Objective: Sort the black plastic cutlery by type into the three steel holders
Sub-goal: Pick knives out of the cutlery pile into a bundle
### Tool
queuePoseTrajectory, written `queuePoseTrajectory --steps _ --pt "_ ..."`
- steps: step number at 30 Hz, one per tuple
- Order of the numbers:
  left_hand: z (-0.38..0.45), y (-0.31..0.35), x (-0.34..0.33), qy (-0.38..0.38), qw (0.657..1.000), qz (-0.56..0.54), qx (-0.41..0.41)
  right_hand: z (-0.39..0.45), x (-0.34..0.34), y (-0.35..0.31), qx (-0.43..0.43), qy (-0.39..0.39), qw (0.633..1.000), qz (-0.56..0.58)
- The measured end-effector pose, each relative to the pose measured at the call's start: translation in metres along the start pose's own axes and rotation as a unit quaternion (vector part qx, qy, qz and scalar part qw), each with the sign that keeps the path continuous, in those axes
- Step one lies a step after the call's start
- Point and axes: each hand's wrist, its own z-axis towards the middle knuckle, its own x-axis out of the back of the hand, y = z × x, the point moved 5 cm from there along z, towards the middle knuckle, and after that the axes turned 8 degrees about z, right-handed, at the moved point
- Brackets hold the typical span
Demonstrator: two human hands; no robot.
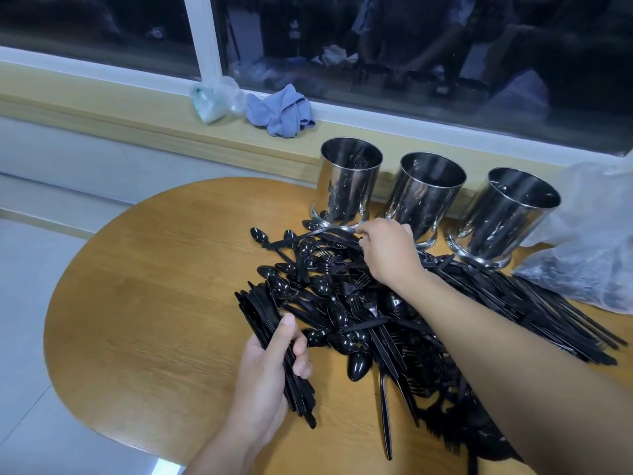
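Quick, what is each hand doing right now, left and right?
Left hand: grips a bundle of black cutlery.
Right hand: pinches a single black piece lifted off the pile.

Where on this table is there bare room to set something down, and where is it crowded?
Free: bare table left of the cutlery pile and left hand. Crowded: around the steel holders, right hand and plastic bag.

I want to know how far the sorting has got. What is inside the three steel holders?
Little shows. The left holder and right holder seem to have a few dark pieces inside, though reflections blur them. The middle holder looks empty near its rim; all three bottoms are hidden.
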Motion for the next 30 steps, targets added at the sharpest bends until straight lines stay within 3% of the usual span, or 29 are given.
queuePoseTrajectory --steps 10,24,27,30 --pt "0.003 0.001 -0.001 -0.005 1.0 0.018 -0.006 0.011 -0.025 -0.002 -0.002 -0.04 0.998 -0.043" --pt "-0.007 0.01 -0.005 0.009 0.999 0.041 0.003 -0.016 0.014 -0.021 -0.012 -0.041 0.992 -0.117" --pt "-0.01 0.021 -0.017 0.003 0.999 0.043 -0.009 -0.04 0.038 -0.017 -0.052 -0.047 0.997 -0.022" --pt "-0.01 0.032 -0.033 0.0 0.998 0.057 -0.028 -0.079 0.062 -0.023 -0.107 -0.092 0.965 0.221"
